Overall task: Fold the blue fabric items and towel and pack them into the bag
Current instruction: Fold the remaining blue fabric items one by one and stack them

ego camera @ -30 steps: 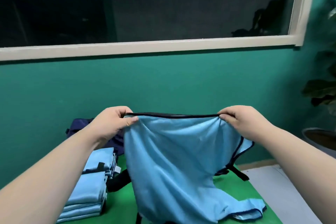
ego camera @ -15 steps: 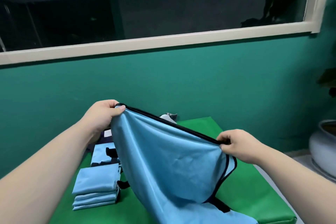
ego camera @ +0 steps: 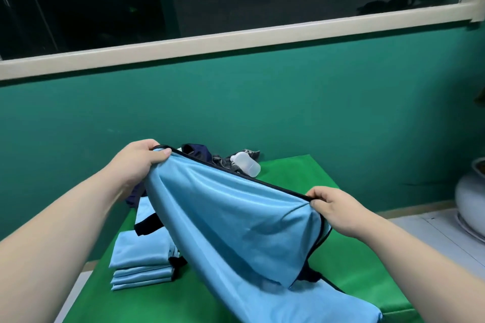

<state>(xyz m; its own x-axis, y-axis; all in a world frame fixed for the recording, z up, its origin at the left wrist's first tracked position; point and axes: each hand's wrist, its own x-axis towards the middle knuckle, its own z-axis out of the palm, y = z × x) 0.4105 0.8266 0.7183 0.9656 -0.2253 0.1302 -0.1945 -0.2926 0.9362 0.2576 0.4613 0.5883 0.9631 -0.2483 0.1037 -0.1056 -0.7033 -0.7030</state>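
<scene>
A light blue fabric item [ego camera: 236, 220] with black trim hangs stretched between my hands over the green table [ego camera: 349, 265]. My left hand [ego camera: 139, 162] grips its upper left corner, held high. Lower and to the right, my right hand [ego camera: 333, 207] pinches the black-trimmed edge. The cloth's bottom end trails on the table near the front. A stack of folded blue items [ego camera: 141, 259] lies on the left of the table. A dark navy bag [ego camera: 196, 153] sits at the far side, mostly hidden behind the cloth.
A translucent white plastic container [ego camera: 246, 164] and a grey crumpled cloth [ego camera: 223, 161] lie at the table's far edge by the teal wall. A pale ceramic pot [ego camera: 469, 196] stands on the floor to the right.
Both hands have come down with the cloth, the right hand much lower than the left, so the top edge now slants. The view tilted down, showing more of the table.
</scene>
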